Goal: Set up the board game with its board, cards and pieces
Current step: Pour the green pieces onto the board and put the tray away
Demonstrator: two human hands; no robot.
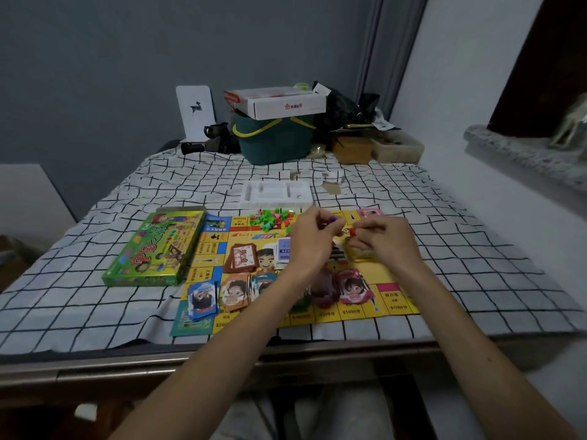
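Checked cloth (95, 312), board (381, 276) with "$1000" squares.

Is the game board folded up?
No, the board lies spread flat on the checked tablecloth, with stacks of cards on it.

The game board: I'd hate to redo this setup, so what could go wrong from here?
1. The left hand pinches a small purple piece and the right hand a red piece; either might slip into the loose pile of houses.
2. Both forearms cross above the card stacks; lowering them could scatter the cards.
3. The board lies on a creased cloth; a tug may shift everything.
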